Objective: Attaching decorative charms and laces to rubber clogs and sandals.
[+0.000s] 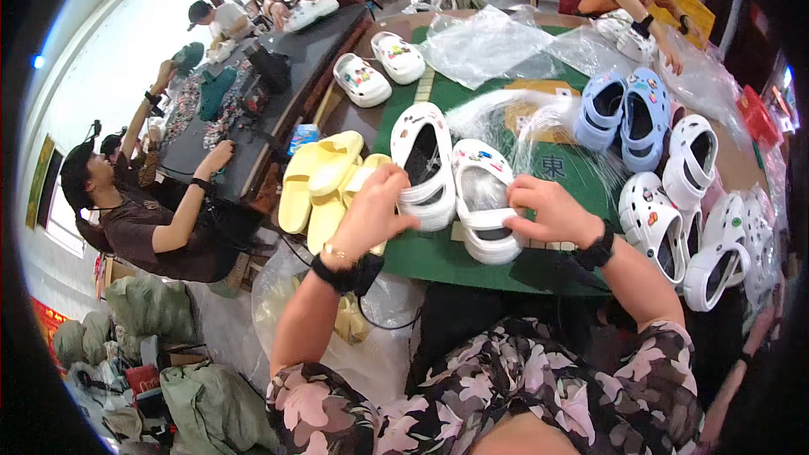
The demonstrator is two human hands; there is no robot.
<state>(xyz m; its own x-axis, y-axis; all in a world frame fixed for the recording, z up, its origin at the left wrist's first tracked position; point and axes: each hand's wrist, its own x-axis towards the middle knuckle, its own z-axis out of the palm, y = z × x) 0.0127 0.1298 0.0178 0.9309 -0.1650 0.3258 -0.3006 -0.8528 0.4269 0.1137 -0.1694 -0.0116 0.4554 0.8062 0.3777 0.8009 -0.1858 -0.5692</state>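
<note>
Two white clogs with small decorative charms stand side by side in front of me on a green table mat [413, 263], heels toward me. My left hand [371, 211] grips the heel end of the left white clog [419, 122] from its outer side. On the other side, my right hand [552, 212] has its fingers and thumb closed on the rear side of the right white clog [479, 156]. Clear plastic or loose fibres show inside the right clog. Several pale yellow slides [305, 181] lie piled just left of my left hand.
Another white pair [362, 80] stands far left. Light blue clogs [645, 118] and more white clogs [653, 219] sit on the right. Clear plastic bags [489, 46] and white strands [539, 122] cover the far middle. Co-workers [143, 219] handle shoes at a dark table [312, 50] and opposite me.
</note>
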